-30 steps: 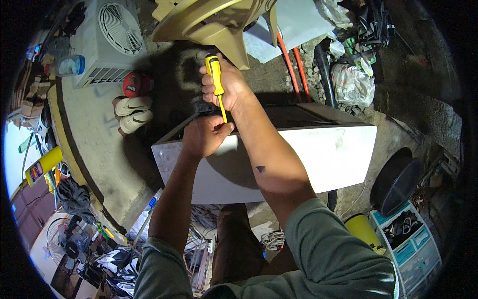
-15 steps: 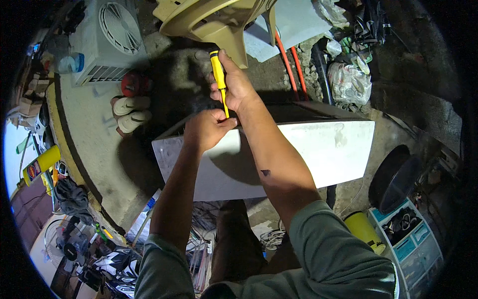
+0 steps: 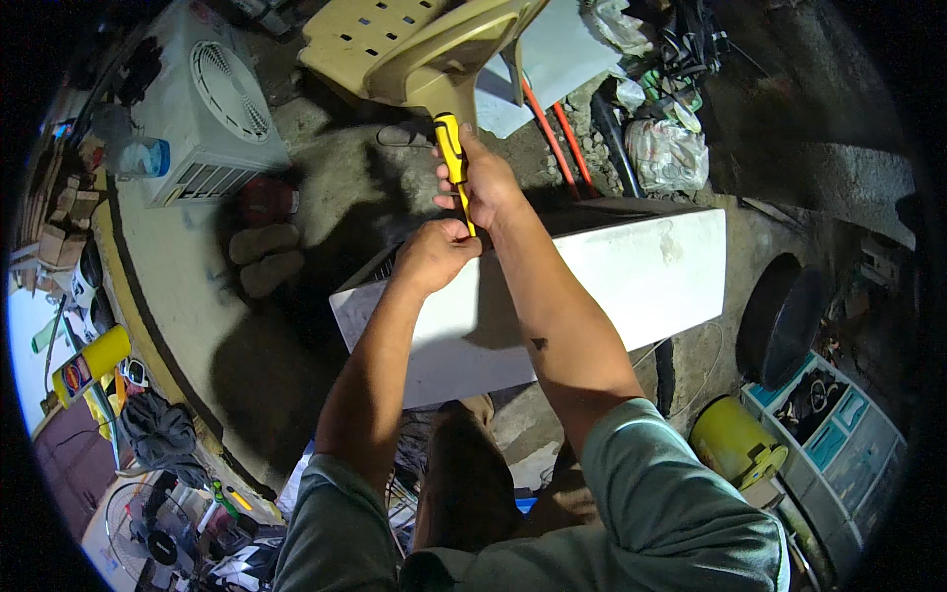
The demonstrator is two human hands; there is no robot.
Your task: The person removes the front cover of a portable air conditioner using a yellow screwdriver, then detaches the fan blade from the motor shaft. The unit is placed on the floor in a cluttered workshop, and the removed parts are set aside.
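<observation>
My right hand point(image 3: 489, 185) is wrapped round the yellow-and-black handle of a screwdriver point(image 3: 450, 148), which points down toward me at a slant. Its yellow shaft ends at the fingertips of my left hand point(image 3: 437, 257), which are closed about the tip. Both hands are over the far upper edge of a large white box-shaped casing point(image 3: 641, 281), dark inside along its far side. What the tip touches is hidden by my left fingers. My forearms cross above the white front face.
Beyond the casing stands a beige plastic chair point(image 3: 395, 44). An outdoor air-conditioner unit point(image 3: 212, 109) and a pair of slippers point(image 3: 266, 259) are at the left. Orange-red poles point(image 3: 552, 138) and a plastic bag point(image 3: 669, 156) lie far right; a yellow bucket point(image 3: 730, 439) and drawers point(image 3: 838, 444) stand near right.
The view has shifted, showing more of the chair. My hands and the screwdriver appear slightly lower and to the right, with the grip unchanged. The casing looks a little more tilted.
</observation>
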